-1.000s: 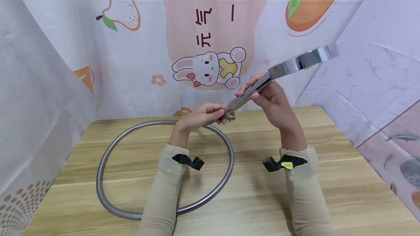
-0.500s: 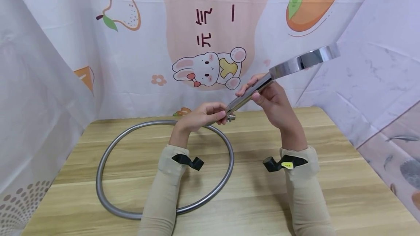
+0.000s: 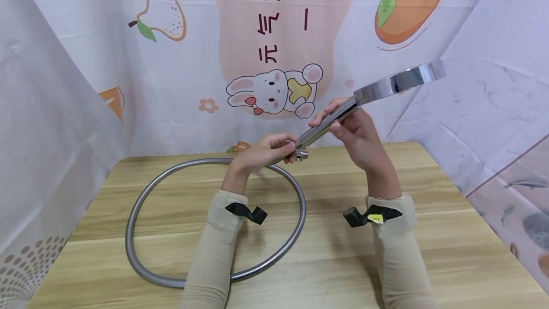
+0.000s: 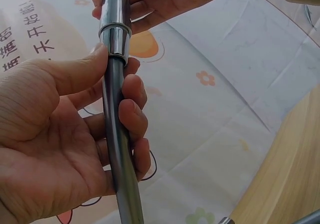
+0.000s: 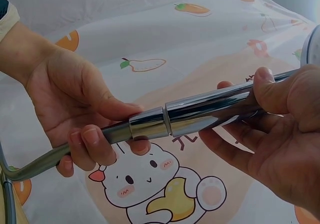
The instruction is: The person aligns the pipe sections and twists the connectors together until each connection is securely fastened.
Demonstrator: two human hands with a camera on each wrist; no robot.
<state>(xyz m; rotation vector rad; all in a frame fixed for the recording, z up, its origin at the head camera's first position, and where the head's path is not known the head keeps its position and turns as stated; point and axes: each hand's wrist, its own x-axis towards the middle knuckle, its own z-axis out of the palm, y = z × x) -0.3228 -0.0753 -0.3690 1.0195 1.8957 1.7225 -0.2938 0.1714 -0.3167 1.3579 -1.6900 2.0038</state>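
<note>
A chrome hand shower (image 3: 399,82) is held up above the table, its round head pointing to the upper right. My right hand (image 3: 356,132) grips its handle (image 5: 215,108) between thumb and fingers. At the handle's lower end, my left hand (image 3: 268,151) pinches the metal connector (image 5: 150,124) of the grey shower hose (image 4: 117,134), and its other fingers curl round the hose just below. In the right wrist view connector and handle meet in line, with a thin seam between them. Whether the thread is engaged cannot be seen.
The rest of the hose (image 3: 130,223) lies in a wide loop on the wooden table (image 3: 334,261), passing under the left forearm. Behind the left fingertips a small metal fitting (image 3: 302,154) sits near the table's back edge. A printed curtain (image 3: 171,85) hangs behind.
The left fingertips have shifted slightly at the connector, showing more of the small metal fitting behind. Hand shower, right hand and hose loop stay almost in place.
</note>
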